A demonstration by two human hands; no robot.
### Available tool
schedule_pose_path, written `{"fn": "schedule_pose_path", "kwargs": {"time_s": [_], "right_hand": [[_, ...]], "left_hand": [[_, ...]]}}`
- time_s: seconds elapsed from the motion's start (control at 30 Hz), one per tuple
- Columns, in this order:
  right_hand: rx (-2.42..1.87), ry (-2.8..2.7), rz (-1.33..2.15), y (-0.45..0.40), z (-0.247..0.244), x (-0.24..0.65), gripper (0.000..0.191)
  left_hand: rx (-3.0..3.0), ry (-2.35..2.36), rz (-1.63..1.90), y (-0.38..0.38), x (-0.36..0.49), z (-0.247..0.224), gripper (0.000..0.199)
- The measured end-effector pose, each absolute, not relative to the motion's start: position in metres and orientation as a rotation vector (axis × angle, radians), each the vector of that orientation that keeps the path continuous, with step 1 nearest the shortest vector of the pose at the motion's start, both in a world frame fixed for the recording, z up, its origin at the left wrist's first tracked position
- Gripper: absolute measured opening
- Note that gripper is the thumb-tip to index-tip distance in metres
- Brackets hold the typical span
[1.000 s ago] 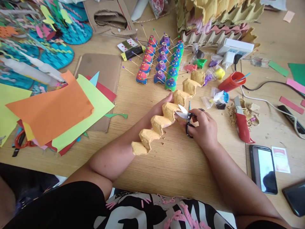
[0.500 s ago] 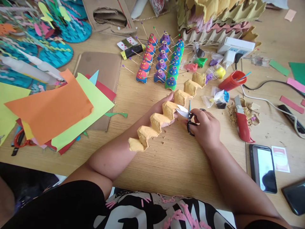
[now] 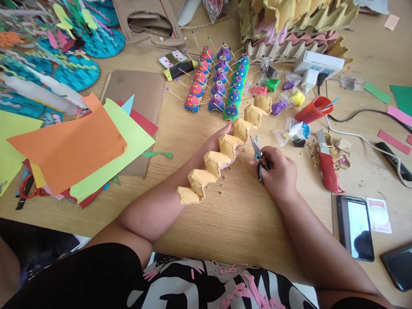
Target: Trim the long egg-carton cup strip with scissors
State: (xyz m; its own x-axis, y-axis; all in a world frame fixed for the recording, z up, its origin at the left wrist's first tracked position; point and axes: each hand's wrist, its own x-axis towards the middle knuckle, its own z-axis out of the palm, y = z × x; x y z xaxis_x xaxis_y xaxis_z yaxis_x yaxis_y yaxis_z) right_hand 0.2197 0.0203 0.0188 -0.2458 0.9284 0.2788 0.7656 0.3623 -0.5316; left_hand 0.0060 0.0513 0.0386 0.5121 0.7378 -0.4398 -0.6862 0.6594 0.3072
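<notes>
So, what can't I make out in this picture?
Head view: the palm of the left hand, hidden by the wavy yellow pulp strip it holds.
Head view: how the fingers of the right hand sit in the black-handled metal scissors, hidden by the hand itself.
Head view: the right end of the shiny black rectangular object, cut off by the right edge.
Head view: print on the small red-and-white card, too small and blurred.

No text, label, brand or number is legible here.

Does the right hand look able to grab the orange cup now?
Probably not: the right hand holds scissors, and a small plastic bag lies between it and the orange cup.
</notes>
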Motion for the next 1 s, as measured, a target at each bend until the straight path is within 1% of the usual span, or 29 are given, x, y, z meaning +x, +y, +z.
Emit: {"fn": "schedule_pose_path", "kwargs": {"time_s": [0.1, 0.2, 0.33, 0.4, 0.5, 0.57, 0.67, 0.8, 0.87, 1.0], "right_hand": [[-1.417, -2.105, 0.495, 0.018, 0.02, 0.218, 0.037], [-1.351, -2.147, 0.557, 0.016, 0.02, 0.217, 0.039], [-1.288, -2.136, 0.512, 0.017, 0.016, 0.217, 0.036], [-1.278, -2.087, 0.483, 0.018, 0.013, 0.218, 0.033], [-1.292, -1.98, 0.463, 0.022, 0.009, 0.22, 0.03], [-1.302, -1.923, 0.47, 0.024, 0.007, 0.221, 0.033], [-1.313, -1.886, 0.508, 0.025, 0.006, 0.221, 0.04], [-1.26, -1.917, 0.555, 0.026, 0.005, 0.221, 0.04], [-1.221, -1.958, 0.544, 0.025, 0.007, 0.22, 0.04], [-1.174, -2.055, 0.496, 0.023, 0.011, 0.22, 0.039]], "left_hand": [[0.114, 0.552, 0.898, 0.052, 0.004, 0.037, 0.049], [0.178, 0.518, 0.93, 0.049, 0.003, 0.034, 0.044], [0.357, 0.459, 1.018, 0.04, 0.005, 0.03, 0.042], [0.398, 0.483, 1.054, 0.037, 0.006, 0.029, 0.039], [0.385, 0.567, 0.975, 0.036, 0.008, 0.025, 0.03], [0.337, 0.592, 0.969, 0.039, 0.008, 0.022, 0.023], [0.328, 0.536, 0.949, 0.043, 0.008, 0.019, 0.034], [0.288, 0.528, 0.952, 0.044, 0.009, 0.021, 0.052], [0.274, 0.547, 0.954, 0.044, 0.01, 0.022, 0.055], [0.302, 0.555, 0.957, 0.045, 0.01, 0.021, 0.052]]}}
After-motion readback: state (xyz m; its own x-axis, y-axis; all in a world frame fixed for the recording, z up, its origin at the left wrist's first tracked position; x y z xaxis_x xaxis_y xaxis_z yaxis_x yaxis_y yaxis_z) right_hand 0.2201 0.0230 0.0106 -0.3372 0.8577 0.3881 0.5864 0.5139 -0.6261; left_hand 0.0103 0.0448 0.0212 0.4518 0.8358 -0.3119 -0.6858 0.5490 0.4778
